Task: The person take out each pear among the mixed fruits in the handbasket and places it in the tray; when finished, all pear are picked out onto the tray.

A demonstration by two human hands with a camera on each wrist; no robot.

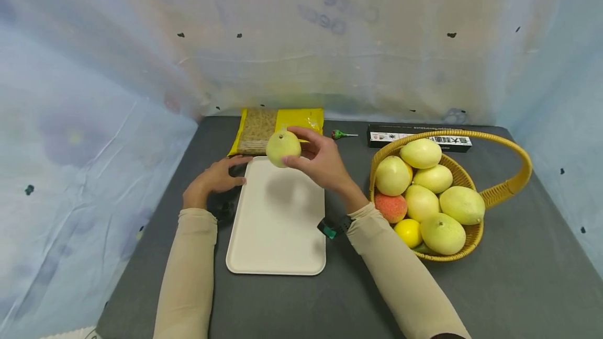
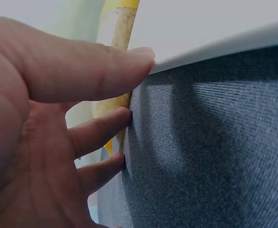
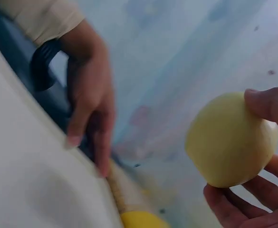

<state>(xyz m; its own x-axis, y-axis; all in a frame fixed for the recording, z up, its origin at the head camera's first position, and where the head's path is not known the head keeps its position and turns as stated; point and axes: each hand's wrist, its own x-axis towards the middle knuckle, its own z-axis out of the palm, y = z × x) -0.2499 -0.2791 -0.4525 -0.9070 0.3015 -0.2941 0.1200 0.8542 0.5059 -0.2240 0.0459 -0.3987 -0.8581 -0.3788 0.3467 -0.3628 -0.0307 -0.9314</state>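
Observation:
Above the far part of a cream rectangular tray [image 1: 278, 234], my right hand [image 1: 325, 161] holds a round pale yellow-green fruit [image 1: 281, 148] between thumb and fingers. The right wrist view shows that fruit [image 3: 231, 140] clear of the tray, gripped from one side. My left hand [image 1: 216, 179] is at the tray's far left corner, its fingers spread and relaxed. In the left wrist view, the thumb [image 2: 96, 69] touches the tray's rim [image 2: 224, 47], while the other fingertips reach down to the dark cloth.
A yellow bag of grain-like food [image 1: 259, 124] lies behind the tray. On the right stands a handled wicker basket [image 1: 471, 247] full of pale fruit, a red fruit [image 1: 391, 207] and a yellow one [image 1: 408, 233]. A lollipop [image 1: 341, 134] and a black box [image 1: 457, 143] lie at the back.

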